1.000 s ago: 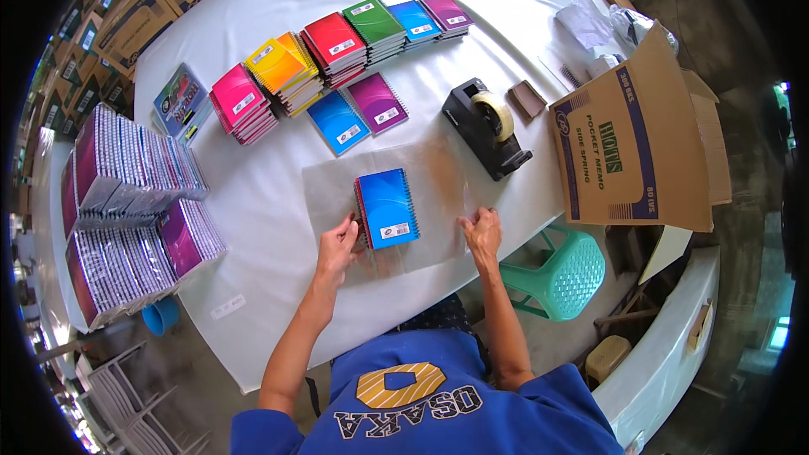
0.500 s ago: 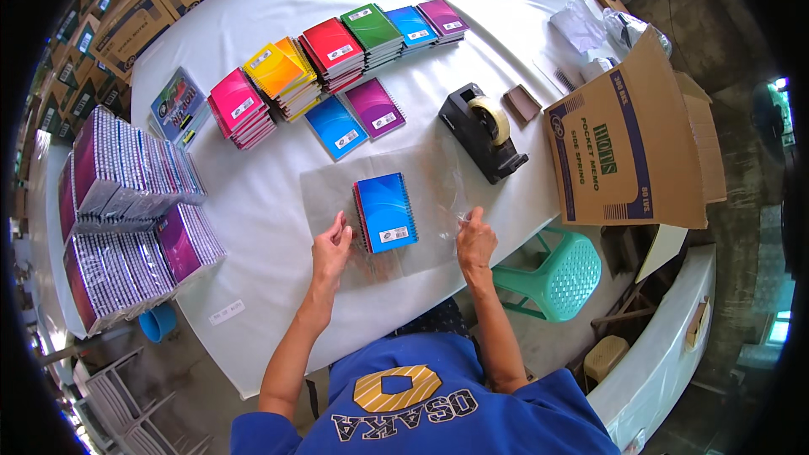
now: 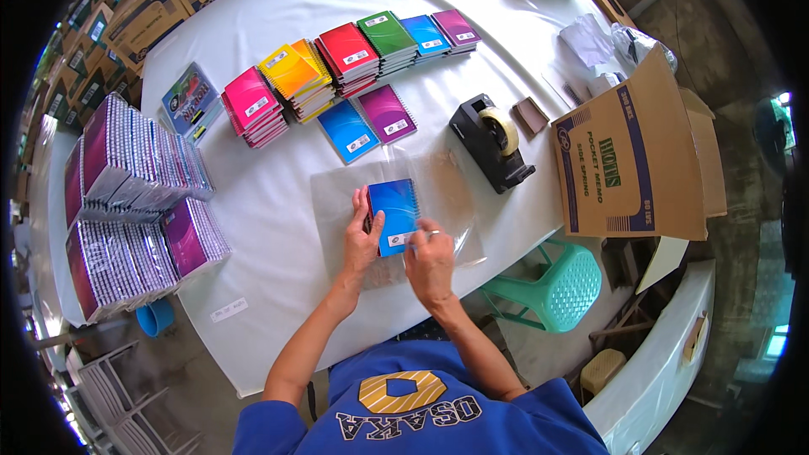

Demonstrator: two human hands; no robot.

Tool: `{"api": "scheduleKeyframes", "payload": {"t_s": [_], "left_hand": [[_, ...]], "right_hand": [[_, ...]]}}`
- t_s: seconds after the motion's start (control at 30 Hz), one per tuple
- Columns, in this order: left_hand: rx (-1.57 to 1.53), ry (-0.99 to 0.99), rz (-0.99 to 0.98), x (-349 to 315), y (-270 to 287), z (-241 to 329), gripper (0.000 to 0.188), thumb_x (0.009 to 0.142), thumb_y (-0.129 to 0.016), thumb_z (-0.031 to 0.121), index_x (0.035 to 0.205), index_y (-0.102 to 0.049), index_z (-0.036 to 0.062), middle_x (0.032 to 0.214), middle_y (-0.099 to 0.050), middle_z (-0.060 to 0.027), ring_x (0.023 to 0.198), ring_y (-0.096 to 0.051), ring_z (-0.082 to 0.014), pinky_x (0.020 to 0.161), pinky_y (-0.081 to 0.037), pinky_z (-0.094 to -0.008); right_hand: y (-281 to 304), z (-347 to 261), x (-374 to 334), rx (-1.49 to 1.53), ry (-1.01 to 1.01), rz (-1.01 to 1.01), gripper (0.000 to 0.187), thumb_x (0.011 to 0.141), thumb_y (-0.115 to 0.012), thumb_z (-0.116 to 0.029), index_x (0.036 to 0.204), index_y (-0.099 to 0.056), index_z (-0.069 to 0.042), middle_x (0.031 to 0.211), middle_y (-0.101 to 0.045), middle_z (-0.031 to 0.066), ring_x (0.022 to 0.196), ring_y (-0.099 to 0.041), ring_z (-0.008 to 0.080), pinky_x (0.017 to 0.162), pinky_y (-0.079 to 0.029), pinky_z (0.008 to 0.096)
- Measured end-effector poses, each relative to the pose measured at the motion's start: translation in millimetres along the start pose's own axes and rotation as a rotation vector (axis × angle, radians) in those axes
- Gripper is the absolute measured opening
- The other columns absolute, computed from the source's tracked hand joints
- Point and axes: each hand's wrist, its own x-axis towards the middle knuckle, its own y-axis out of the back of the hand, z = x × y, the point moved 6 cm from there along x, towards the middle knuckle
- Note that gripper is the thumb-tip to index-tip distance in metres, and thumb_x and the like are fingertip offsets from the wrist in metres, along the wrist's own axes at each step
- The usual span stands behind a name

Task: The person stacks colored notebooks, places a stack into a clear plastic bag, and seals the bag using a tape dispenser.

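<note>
A small stack of spiral notebooks (image 3: 393, 206), a blue cover on top, lies on a clear plastic sheet (image 3: 333, 202) in front of me. My left hand (image 3: 362, 240) grips the stack's left edge, thumb up against the cover and fingers along the side. At the lower right corner, by the coil, my right hand (image 3: 430, 263) is closed with its fingers curled. Those fingers are slightly blurred, and whatever they pinch is hidden. Just beyond the sheet, a blue notebook (image 3: 348, 130) and a purple notebook (image 3: 387, 114) lie side by side.
Pink (image 3: 251, 105), yellow (image 3: 295, 72), red (image 3: 346, 52) and other notebook piles form a row behind. A black tape dispenser (image 3: 489, 143) stands right of the sheet, near an open carton (image 3: 619, 160). Wrapped notebook bundles (image 3: 139, 160) rise at left. A green stool (image 3: 556, 286) is beside the table.
My left hand has moved onto the notebook stack's left edge. My right hand has left the plastic sheet's right side and come in to the stack's lower right corner.
</note>
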Motion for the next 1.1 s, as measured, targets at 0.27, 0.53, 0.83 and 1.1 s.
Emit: {"api": "scheduleKeyframes", "payload": {"t_s": [0.27,0.53,0.83,1.1], "left_hand": [[-0.138,0.042,-0.031,-2.2,-5.6,-7.4,0.074,0.093,-0.063,0.029,0.148,-0.022,0.0011,0.155,-0.022,-0.0164,0.142,-0.023,-0.0219,0.113,-0.025,-0.0319],[0.000,-0.028,0.015,-3.3,-4.7,-18.0,0.079,0.086,-0.065,0.007,0.150,-0.020,0.0058,0.156,-0.020,-0.0161,0.143,-0.022,-0.0235,0.115,-0.022,-0.0330],[0.039,-0.079,0.013,-5.2,-7.0,-11.8,0.076,0.087,-0.058,0.001,0.150,-0.017,0.0030,0.156,-0.020,-0.0167,0.145,-0.018,-0.0260,0.117,-0.018,-0.0332],[-0.054,-0.072,0.020,-3.5,-4.3,-20.0,0.076,0.086,-0.058,0.000,0.150,-0.018,0.0026,0.156,-0.019,-0.0165,0.145,-0.018,-0.0250,0.116,-0.019,-0.0332]], "right_hand": [[-36.2,28.8,1.9,0.623,-0.230,-0.302,0.014,0.089,-0.061,-0.008,0.088,-0.068,0.003,0.087,-0.063,0.0133,0.077,-0.061,0.0283,0.068,-0.049,0.0344],[-19.4,46.2,11.2,0.703,-0.264,-0.284,0.011,0.087,-0.061,0.001,0.096,-0.068,0.001,0.093,-0.065,0.0109,0.083,-0.063,0.0199,0.075,-0.050,0.0281],[26.7,150.3,-13.0,-0.047,-0.321,0.064,0.020,0.078,-0.060,0.009,0.096,-0.065,0.002,0.101,-0.062,0.0137,0.094,-0.060,0.0295,0.080,-0.050,0.0350],[-16.8,-5.5,-40.0,0.199,0.370,-0.337,0.031,0.072,-0.072,-0.004,0.099,-0.058,-0.007,0.109,-0.055,0.0096,0.106,-0.052,0.0265,0.094,-0.039,0.0424]]}}
